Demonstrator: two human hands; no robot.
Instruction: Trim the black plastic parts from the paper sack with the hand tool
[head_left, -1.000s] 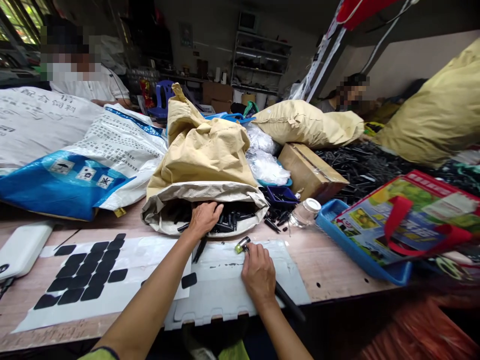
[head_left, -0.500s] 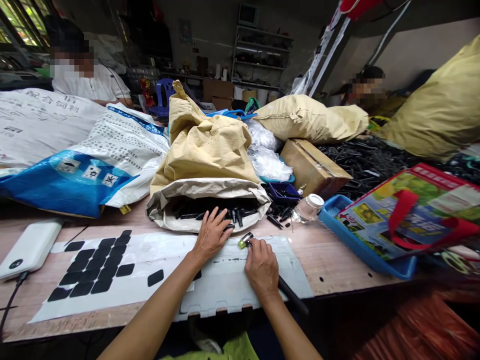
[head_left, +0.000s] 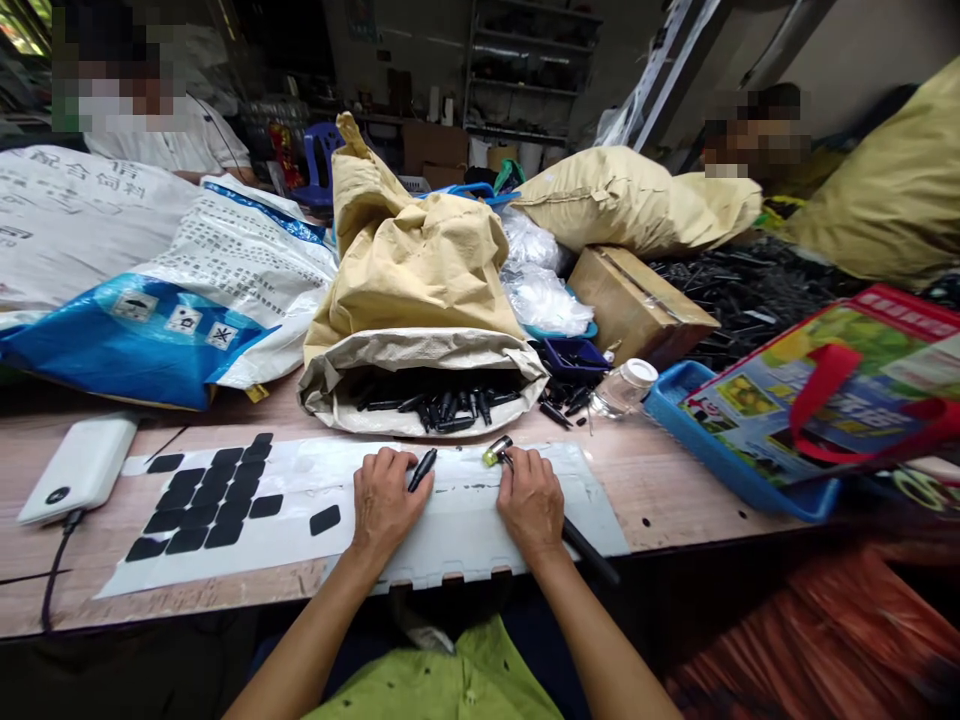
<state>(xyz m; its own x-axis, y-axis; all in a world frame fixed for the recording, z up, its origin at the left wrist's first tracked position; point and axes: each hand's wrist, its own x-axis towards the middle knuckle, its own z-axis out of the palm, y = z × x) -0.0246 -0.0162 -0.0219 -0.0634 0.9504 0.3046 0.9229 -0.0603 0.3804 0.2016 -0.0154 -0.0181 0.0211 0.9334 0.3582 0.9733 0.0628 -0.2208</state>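
My left hand (head_left: 386, 505) is closed on a slim black pen-like part (head_left: 423, 469), which points up and away over the pale board (head_left: 457, 545). In my right hand (head_left: 532, 500) is a small hammer (head_left: 497, 452). Its metal and yellow-green head shows beyond my fingers, and its black handle runs out behind my wrist to the lower right. Just past both hands, a beige sack (head_left: 420, 275) lies with its mouth toward me and several similar black parts (head_left: 457, 403) inside its rim. The two hands are apart.
Left of the board, black rounded squares (head_left: 199, 515) lie on a white sheet, beside a white power bank (head_left: 79, 468) with a cable. A clear jar (head_left: 624, 388), a blue tray (head_left: 679, 385) and a cardboard box (head_left: 637, 305) stand right. Two people sit beyond.
My left hand has come back from the sack's mouth to the board, now with a black part in it. My right hand still holds the hammer in about the same place. The view has tilted down slightly.
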